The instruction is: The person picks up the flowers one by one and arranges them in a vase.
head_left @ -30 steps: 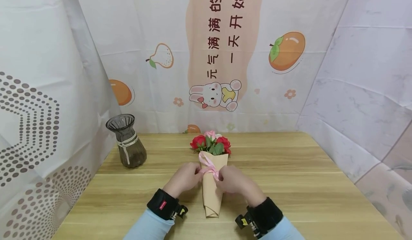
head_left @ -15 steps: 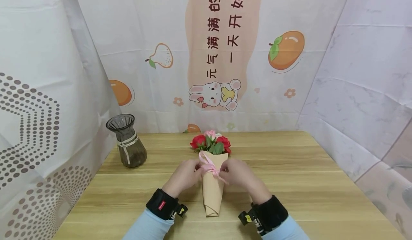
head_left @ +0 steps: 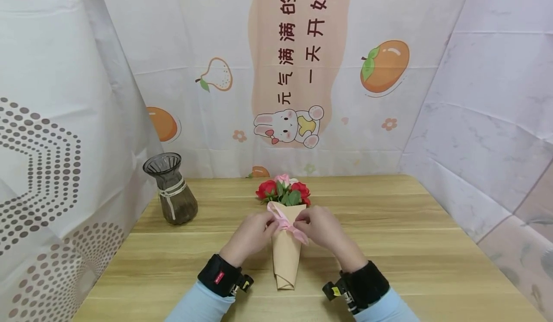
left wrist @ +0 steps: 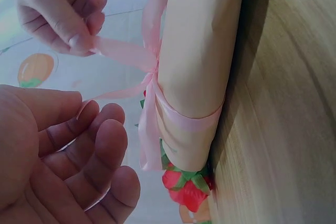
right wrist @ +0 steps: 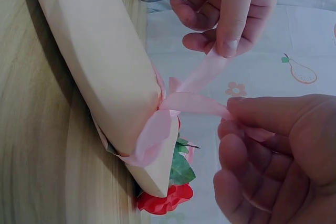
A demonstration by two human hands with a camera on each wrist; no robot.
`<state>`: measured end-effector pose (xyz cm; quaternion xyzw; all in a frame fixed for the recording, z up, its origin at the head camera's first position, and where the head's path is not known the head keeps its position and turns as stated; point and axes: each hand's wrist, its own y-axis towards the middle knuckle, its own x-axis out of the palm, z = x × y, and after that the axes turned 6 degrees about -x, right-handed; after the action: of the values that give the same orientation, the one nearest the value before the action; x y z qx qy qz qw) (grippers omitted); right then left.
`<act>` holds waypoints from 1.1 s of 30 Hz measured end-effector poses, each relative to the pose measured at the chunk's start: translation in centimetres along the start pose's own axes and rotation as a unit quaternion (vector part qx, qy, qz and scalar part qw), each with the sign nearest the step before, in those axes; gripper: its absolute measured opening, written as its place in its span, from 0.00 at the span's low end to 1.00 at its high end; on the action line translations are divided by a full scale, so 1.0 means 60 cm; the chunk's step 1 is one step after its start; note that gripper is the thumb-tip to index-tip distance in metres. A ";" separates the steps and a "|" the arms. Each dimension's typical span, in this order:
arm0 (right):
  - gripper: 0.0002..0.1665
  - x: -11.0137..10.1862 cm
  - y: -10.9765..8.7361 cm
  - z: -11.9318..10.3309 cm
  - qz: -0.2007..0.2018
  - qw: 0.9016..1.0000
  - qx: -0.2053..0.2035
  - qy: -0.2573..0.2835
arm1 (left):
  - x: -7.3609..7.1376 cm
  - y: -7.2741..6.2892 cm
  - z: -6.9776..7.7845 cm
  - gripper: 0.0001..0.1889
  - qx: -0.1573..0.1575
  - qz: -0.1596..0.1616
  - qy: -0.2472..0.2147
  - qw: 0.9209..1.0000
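Pink ribbon (right wrist: pixel 191 102) is pinched by one tail in the left hand (head_left: pixel 250 234) and another in the right hand (head_left: pixel 319 227), the wrapped bouquet (head_left: pixel 286 259) lying just below both grips; by uneven pulling, the knot (left wrist: pixel 153 73) could be skewed or the paper (right wrist: pixel 100 61) crumpled.

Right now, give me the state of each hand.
Left hand: closed, pinching part of the pink ribbon.
Right hand: closed, pinching another part of the ribbon.

A wood-grain desk (head_left: pixel 414 255) carries a lying bouquet (head_left: pixel 285 252) of red and pink flowers (head_left: pixel 301 190) in tan paper (head_left: pixel 286 264). Left of the bouquet, well apart, stands a dark glass vase (head_left: pixel 179 204).
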<state>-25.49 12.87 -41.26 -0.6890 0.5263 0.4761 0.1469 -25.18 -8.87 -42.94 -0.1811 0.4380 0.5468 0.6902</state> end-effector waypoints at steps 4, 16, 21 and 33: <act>0.04 0.001 0.001 0.003 0.012 1.000 -0.013 0.010 | 0.001 0.000 0.004 0.09 0.015 0.010 0.010 1.000; 0.04 0.001 0.002 0.009 0.024 0.998 0.006 0.061 | -0.004 -0.004 0.011 0.06 0.022 0.035 0.023 0.999; 0.04 -0.002 -0.001 0.012 0.018 0.997 0.008 0.080 | -0.007 -0.005 0.011 0.07 0.015 0.037 0.027 0.999; 0.09 -0.010 -0.004 0.014 0.005 0.994 0.049 0.097 | -0.012 -0.004 0.006 0.07 0.014 0.057 0.021 0.998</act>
<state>-25.70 13.91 -41.29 -0.7213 0.5641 0.3813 0.1270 -24.85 -9.08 -42.20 -0.1575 0.4694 0.5750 0.6513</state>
